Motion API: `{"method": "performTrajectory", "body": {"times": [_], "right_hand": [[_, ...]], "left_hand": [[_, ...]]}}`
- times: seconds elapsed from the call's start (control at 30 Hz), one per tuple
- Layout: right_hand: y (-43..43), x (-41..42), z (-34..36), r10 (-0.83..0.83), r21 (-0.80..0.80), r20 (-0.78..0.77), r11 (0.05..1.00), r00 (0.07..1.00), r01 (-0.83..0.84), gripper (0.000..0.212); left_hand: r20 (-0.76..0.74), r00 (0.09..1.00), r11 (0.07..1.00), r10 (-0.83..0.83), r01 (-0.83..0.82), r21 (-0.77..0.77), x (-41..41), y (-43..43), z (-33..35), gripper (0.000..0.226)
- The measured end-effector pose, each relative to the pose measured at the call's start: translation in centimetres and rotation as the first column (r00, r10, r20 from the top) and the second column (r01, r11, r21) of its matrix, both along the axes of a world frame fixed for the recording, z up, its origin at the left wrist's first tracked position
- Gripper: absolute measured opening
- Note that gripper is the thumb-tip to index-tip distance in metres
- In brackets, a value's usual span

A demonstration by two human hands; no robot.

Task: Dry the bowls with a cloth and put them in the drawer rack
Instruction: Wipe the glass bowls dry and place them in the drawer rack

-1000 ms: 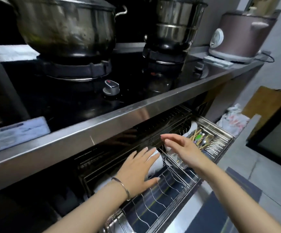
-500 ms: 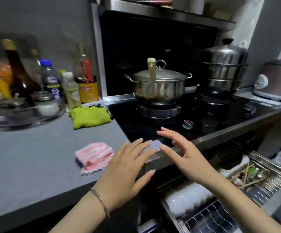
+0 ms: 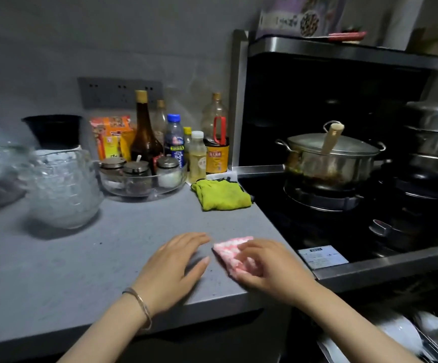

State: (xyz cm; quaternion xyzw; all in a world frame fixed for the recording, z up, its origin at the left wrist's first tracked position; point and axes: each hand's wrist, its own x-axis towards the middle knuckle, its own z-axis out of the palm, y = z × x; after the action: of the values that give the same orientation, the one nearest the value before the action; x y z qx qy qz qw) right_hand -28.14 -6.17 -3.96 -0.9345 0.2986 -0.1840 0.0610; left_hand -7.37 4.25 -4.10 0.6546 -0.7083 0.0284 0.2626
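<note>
Find the pink-white cloth [image 3: 232,251] folded on the table [image 3: 81,258]. Covering its right half, see the right hand [image 3: 267,265], fingers curled onto the fabric, seemingly gathering it. Cannot tell the long axis, half hidden. Just left of the cloth, note the left hand [image 3: 176,263], spread, relaxed, holding nothing. Behind the cloth, spot a yellow label [image 3: 217,158] with red Chinese characters, unreadable; right of the cloth, a hob sticker [image 3: 322,256], likewise.

A pot [image 3: 330,158] sits on the stove [image 3: 278,205]. Left of the stove, on the counter [image 3: 81,258]: a cloth [image 3: 234,248] near its front corner, gripped by the right hand [image 3: 267,268]; a rag [image 3: 221,195] by its back corner; bottles [image 3: 144,132] and a jug [image 3: 60,189] farther left.
</note>
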Motion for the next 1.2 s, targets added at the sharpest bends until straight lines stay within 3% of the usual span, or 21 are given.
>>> {"method": "performTrajectory", "body": {"times": [0.1, 0.17, 0.23, 0.27, 0.33, 0.4, 0.5, 0.6, 0.63, 0.7, 0.77, 0.83, 0.93, 1.03, 1.13, 1.2], "right_hand": [[-0.2, 0.9, 0.4, -0.020, 0.001, 0.061, 1.000, 0.998, 0.020, 0.030], [0.3, 1.7, 1.3, -0.078, 0.290, 0.307, 0.957, 0.948, -0.016, 0.020], [1.0, 2.8, 2.6, -0.164, 0.546, 0.575, 0.806, 0.802, -0.227, 0.012], [1.1, 3.5, 3.2, -0.200, 0.609, 0.634, 0.725, 0.747, -0.322, 0.014], [1.4, 5.0, 3.7, -0.224, 0.679, 0.669, 0.571, 0.709, -0.461, 0.024], [1.9, 6.4, 4.0, -0.238, 0.708, 0.685, 0.441, 0.688, -0.552, 0.034], [2.4, 8.5, 4.3, -0.211, 0.741, 0.672, 0.208, 0.710, -0.639, 0.049], [2.8, 11.1, 4.9, -0.073, 0.783, 0.617, -0.041, 0.784, -0.620, 0.098], [3.2, 12.2, 5.4, -0.042, 0.780, 0.616, -0.113, 0.787, -0.616, 0.103], [4.0, 14.6, 5.7, -0.064, 0.742, 0.624, -0.264, 0.779, -0.617, 0.091], [4.9, 17.2, 5.6, -0.104, 0.676, 0.650, -0.374, 0.753, -0.635, 0.086], [5.9, 19.7, 5.9, -0.126, 0.607, 0.682, -0.451, 0.720, -0.654, 0.089], [6.0, 22.7, 6.4, -0.236, 0.563, 0.641, -0.501, 0.730, -0.657, 0.087], [4.8, 24.4, 6.1, -0.381, 0.535, 0.601, -0.462, 0.703, -0.707, 0.079], [3.9, 25.1, 5.9, -0.428, 0.538, 0.588, -0.427, 0.686, -0.727, 0.078], [3.7, 25.4, 5.8, -0.421, 0.553, 0.590, -0.411, 0.689, -0.725, 0.079]], "left_hand": [[-0.112, 0.994, 1.000, -0.001, 0.004, 0.025, 0.6, 0.2, 0.4, 0.075], [-0.310, 0.951, 0.997, 0.006, 0.020, 0.081, 0.7, 0.1, 0.9, 0.074], [-0.596, 0.803, 0.994, -0.008, 0.072, 0.083, 1.0, -0.3, 1.3, 0.066], [-0.716, 0.698, 0.994, -0.025, 0.093, 0.055, 1.3, -0.5, 1.5, 0.061], [-0.856, 0.513, 0.997, -0.071, 0.066, -0.043, 2.3, -0.5, 2.2, 0.049], [-0.894, 0.432, 0.991, -0.114, -0.020, -0.136, 3.7, 0.0, 3.4, 0.029], [-0.865, 0.471, 0.979, -0.173, -0.014, -0.204, 5.3, 1.8, 5.7, 0.017], [-0.796, 0.576, 0.983, -0.186, 0.105, -0.153, 7.1, 3.4, 7.8, 0.013], [-0.771, 0.610, 0.982, -0.183, 0.147, -0.117, 7.8, 3.7, 8.4, 0.014], [-0.647, 0.741, 0.982, -0.178, 0.176, -0.069, 9.4, 3.9, 9.4, 0.015], [-0.436, 0.889, 0.990, -0.140, 0.136, -0.040, 11.0, 3.6, 10.1, 0.007], [-0.323, 0.945, 0.999, -0.048, 0.044, -0.019, 12.7, 3.3, 10.7, 0.011], [-0.217, 0.957, 0.965, 0.194, -0.227, -0.135, 16.5, 3.0, 10.4, 0.024], [-0.141, 0.879, 0.821, 0.455, -0.475, -0.317, 20.3, 3.2, 10.0, 0.043], [-0.078, 0.814, 0.780, 0.576, -0.575, -0.247, 23.1, 2.9, 9.4, 0.046], [-0.074, 0.828, 0.809, 0.556, -0.559, -0.183, 24.5, 2.5, 9.0, 0.040]]}}
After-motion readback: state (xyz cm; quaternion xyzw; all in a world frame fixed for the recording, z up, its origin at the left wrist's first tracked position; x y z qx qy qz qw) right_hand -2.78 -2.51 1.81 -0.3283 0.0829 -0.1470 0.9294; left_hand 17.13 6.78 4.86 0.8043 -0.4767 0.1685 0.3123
